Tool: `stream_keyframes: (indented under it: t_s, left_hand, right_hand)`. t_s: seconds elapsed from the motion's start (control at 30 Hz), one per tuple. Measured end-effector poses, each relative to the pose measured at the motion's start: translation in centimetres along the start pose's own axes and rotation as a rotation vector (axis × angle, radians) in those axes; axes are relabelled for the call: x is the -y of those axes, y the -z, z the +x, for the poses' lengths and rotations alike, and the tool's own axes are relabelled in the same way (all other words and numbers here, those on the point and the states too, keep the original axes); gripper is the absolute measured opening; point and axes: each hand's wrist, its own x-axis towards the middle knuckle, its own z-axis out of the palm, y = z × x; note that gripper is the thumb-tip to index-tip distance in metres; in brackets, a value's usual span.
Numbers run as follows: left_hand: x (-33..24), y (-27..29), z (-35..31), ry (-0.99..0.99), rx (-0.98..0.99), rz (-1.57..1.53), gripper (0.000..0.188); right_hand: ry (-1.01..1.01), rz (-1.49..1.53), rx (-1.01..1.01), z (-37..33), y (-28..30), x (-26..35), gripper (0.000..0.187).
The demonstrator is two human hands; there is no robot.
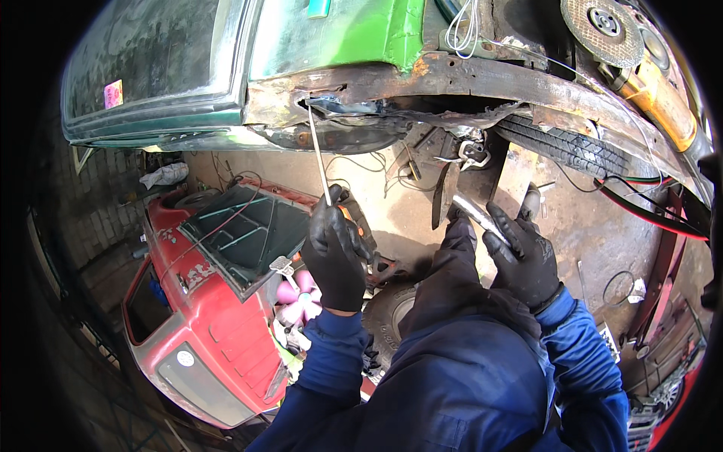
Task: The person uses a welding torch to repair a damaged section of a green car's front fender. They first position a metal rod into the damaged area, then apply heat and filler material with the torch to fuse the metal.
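My left hand (pixel 331 248), black-gloved, is closed around the lower end of a thin metal rod (pixel 317 147). The rod's upper tip is at a ragged opening in the rusty sill (pixel 361 102) of a green car body (pixel 331 45). In my right hand (pixel 523 256), also gloved in black, is the silvery handle of what looks like a hammer (pixel 482 217). Its long dark head (pixel 442 197) lies in front of my legs, apart from the rod. Torn, blackened metal edges the gap along the sill.
An angle grinder (pixel 655 105) with a worn disc rests on the car at upper right, near a loose wire coil (pixel 464 30). Below are a tyre (pixel 565 147), a clamp (pixel 474 154) and floor cables. A red vehicle (pixel 218 324) and pink fan (pixel 298 297) stand left.
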Motion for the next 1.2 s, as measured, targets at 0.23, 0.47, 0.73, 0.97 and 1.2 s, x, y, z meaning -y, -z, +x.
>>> stream_keyframes:
  t_s: [0.23, 0.47, 0.73, 0.97, 1.2]
  left_hand:
    - [0.2, -0.5, 0.0, -0.027, -0.03, 0.027, 0.039]
    - [0.0, -0.3, 0.3, -0.005, -0.051, 0.021, 0.043]
    - [-0.2, -1.2, 0.0, 0.008, -0.013, 0.011, 0.049]
    - [0.4, -0.7, 0.5, 0.117, 0.058, -0.07, 0.055]
    - [-0.8, 0.6, 2.8, 0.141, 0.186, -0.077, 0.055]
  right_hand:
    - [0.008, -0.017, 0.019, -0.8, 0.6, -0.8, 0.051]
    - [0.016, 0.049, 0.014, -0.4, 1.3, -1.2, 0.05]
    - [-0.242, 0.303, 0.15, 1.1, 0.2, 1.6, 0.051]
    - [-0.392, 1.208, 0.147, 5.1, -4.1, 6.6, 0.044]
    - [-0.377, 1.418, 0.052, 8.3, -6.5, 12.1, 0.046]
